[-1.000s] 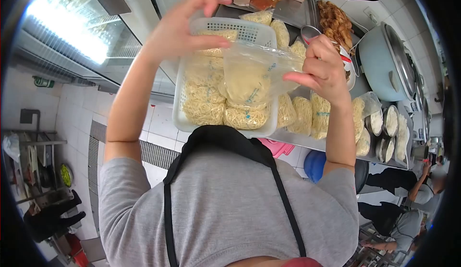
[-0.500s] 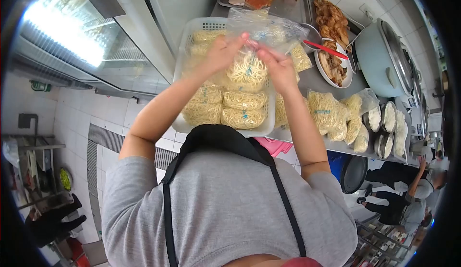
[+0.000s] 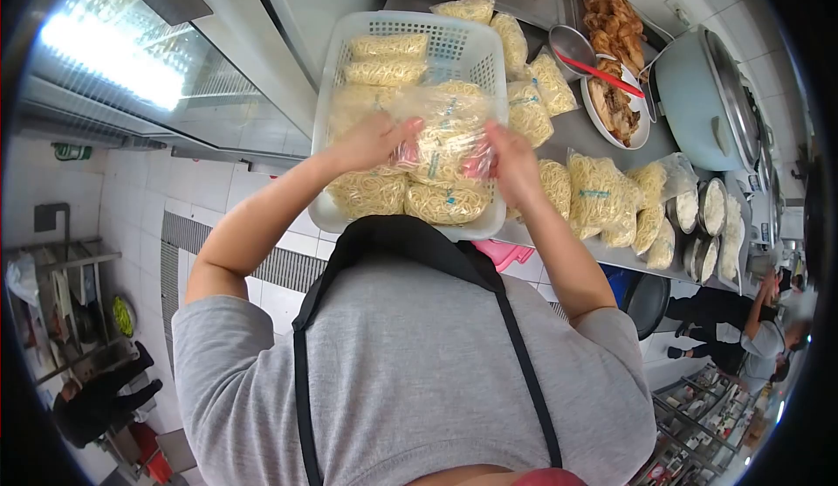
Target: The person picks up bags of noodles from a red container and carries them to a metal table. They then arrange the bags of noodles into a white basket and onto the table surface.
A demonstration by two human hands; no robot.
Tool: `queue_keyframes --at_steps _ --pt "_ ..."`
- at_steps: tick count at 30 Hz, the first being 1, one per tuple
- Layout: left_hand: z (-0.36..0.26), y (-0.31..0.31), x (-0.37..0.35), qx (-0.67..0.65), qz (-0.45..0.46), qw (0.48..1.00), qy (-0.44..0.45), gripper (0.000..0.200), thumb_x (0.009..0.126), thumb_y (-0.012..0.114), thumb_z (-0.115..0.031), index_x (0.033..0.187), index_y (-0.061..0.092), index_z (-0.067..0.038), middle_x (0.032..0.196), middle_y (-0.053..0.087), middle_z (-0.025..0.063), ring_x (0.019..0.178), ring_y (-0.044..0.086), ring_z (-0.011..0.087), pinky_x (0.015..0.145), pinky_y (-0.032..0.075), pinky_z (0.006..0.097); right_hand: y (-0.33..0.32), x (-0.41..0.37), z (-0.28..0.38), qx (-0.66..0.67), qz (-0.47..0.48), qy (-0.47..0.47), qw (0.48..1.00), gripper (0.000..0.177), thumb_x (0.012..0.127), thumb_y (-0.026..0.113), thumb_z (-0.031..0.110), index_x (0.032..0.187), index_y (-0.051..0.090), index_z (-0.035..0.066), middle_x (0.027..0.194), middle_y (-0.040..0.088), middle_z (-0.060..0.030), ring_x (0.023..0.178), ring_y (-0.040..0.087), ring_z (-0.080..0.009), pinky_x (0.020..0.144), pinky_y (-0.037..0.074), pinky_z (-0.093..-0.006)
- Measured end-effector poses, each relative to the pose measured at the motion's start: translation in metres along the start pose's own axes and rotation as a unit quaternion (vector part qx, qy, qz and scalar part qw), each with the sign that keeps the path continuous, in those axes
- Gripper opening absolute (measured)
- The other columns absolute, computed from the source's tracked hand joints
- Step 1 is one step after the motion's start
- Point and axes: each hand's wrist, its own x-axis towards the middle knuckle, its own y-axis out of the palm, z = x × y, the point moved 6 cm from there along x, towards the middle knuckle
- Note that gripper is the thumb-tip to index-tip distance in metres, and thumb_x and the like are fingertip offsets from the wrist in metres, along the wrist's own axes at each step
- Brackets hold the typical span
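Note:
Between my two hands is a clear plastic bag of noodles (image 3: 445,150), pale yellow with blue-green print. My left hand (image 3: 377,144) grips its left side, slightly blurred, with some fingers under the film. On its right side, my right hand (image 3: 515,165) curls around the edge, fingertips showing pinkish through the plastic. The bag is over a white perforated plastic basket (image 3: 491,49). Inside the basket lie several more bagged noodle bundles, such as the noodle bag (image 3: 388,47) at the back and another noodle bag (image 3: 447,202) at the front.
Several noodle bags (image 3: 602,196) lie on the steel counter to the right, beside metal cups (image 3: 713,206) of white contents. Farther back are a red-handled ladle (image 3: 572,45), a white bowl of meat (image 3: 615,110) and a large cooker (image 3: 703,110). A glass door (image 3: 218,93) stands left.
Both hands have come down toward me and spread apart, from the bag's gathered top to its sides. The loose plastic no longer stands up over the basket's back.

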Motion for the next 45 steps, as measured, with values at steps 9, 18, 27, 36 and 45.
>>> queue_keyframes --at_steps 9,18,27,36,45 --pt "0.003 -0.021 0.009 -0.028 -0.086 0.989 0.12 0.054 0.089 0.045 -0.047 0.068 0.065 -0.001 0.052 0.053 0.0092 0.047 0.048 0.0148 0.048 0.041 0.029 0.066 0.043 0.052 -0.469 0.073 -0.247 0.845 0.046 0.089 0.045 0.037 0.116 0.047 0.0 0.11 0.052 -0.0238 0.104 0.05 -0.0376 0.092 0.038 -0.0423" --pt "-0.002 0.038 -0.032 -0.232 0.088 0.965 -0.082 0.04 0.085 0.06 -0.03 0.113 0.05 -0.003 0.093 0.06 0.0075 0.079 0.06 0.0141 0.067 0.049 0.0273 0.02 0.07 -0.004 -0.237 0.08 0.062 0.966 0.053 0.087 0.049 0.044 0.11 0.052 -0.004 0.106 0.055 -0.0239 0.1 0.054 -0.0333 0.087 0.04 -0.0343" --pt "-0.051 0.037 -0.012 -0.647 -0.044 0.748 0.14 0.062 0.076 0.065 -0.008 0.128 0.032 -0.003 0.115 0.05 0.0108 0.106 0.052 0.0218 0.086 0.048 0.0374 0.009 0.032 0.066 -0.129 -0.155 -0.127 0.971 0.026 0.088 0.055 0.024 0.083 0.058 -0.001 0.066 0.057 -0.0155 0.058 0.053 -0.0165 0.054 0.042 -0.0302" --pt "-0.035 0.051 -0.007 -0.701 0.06 0.71 0.034 0.065 0.072 0.067 -0.014 0.127 0.036 0.001 0.115 0.053 0.0137 0.1 0.057 0.0241 0.084 0.051 0.0379 0.015 0.044 0.01 0.131 -0.118 -0.043 0.983 0.029 0.09 0.051 0.029 0.089 0.06 0.001 0.072 0.061 -0.0085 0.064 0.06 -0.0192 0.06 0.045 -0.0293" --pt "-0.084 -0.034 0.025 0.027 -0.069 0.926 0.37 0.078 0.079 0.05 -0.054 0.136 0.031 -0.005 0.142 0.023 0.0158 0.134 0.014 0.0326 0.108 0.008 0.0474 0.073 0.02 0.033 0.63 0.177 0.089 0.751 0.063 0.09 0.027 0.056 0.135 0.031 0.012 0.137 0.035 -0.011 0.119 0.044 -0.0262 0.091 0.044 -0.0473"
